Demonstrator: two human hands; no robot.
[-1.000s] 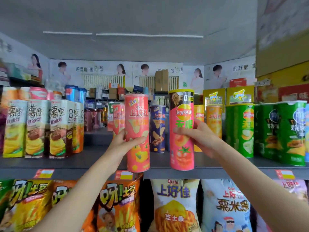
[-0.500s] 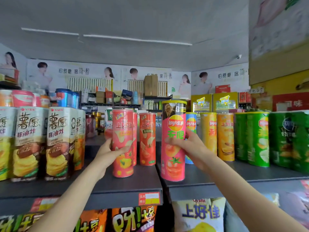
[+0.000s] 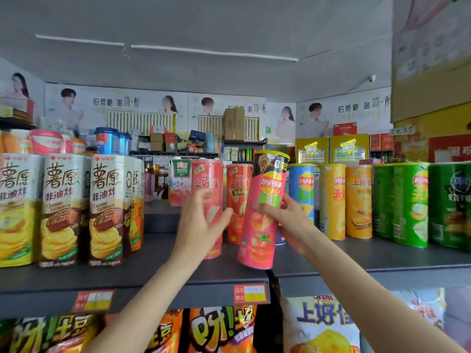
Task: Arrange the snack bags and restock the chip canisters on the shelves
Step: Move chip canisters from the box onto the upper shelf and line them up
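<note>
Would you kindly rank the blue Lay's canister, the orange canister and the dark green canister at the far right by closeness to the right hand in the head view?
1. Blue Lay's canister: just behind the right hand.
2. Orange canister: further right along the shelf, past a yellow canister.
3. Dark green canister: at the frame's right edge.

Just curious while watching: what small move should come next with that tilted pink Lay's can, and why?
Probably tip the pink can upright and set it flat on the shelf. The right hand grips it leaning, its base near the shelf's front edge, while the left hand holds the red can beside it.
</note>
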